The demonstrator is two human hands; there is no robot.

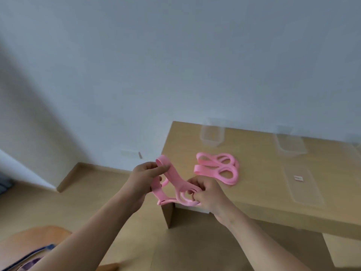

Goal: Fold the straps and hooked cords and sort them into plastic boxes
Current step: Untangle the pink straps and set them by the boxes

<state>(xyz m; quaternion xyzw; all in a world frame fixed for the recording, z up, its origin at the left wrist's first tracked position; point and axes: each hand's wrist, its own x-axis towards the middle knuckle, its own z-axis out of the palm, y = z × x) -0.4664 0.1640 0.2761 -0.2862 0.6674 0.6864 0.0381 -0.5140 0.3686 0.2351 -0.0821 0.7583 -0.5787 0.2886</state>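
Note:
A pink strap (171, 179) with looped ends hangs in the air off the table's left corner, held by both hands. My left hand (145, 178) pinches its upper folded end between thumb and fingers. My right hand (206, 194) grips the lower looped end, fingers curled through the loops. On the table lie more pink straps (216, 168) in a folded pile. Clear plastic boxes stand at the back: one (212, 136) at the left, another (291, 144) to its right.
The light wooden table (263, 194) fills the right half. A clear flat lid (303, 184) lies on it near the front right. Wooden floor spreads to the left, with an orange mat (29, 243) at the lower left. A white wall stands behind.

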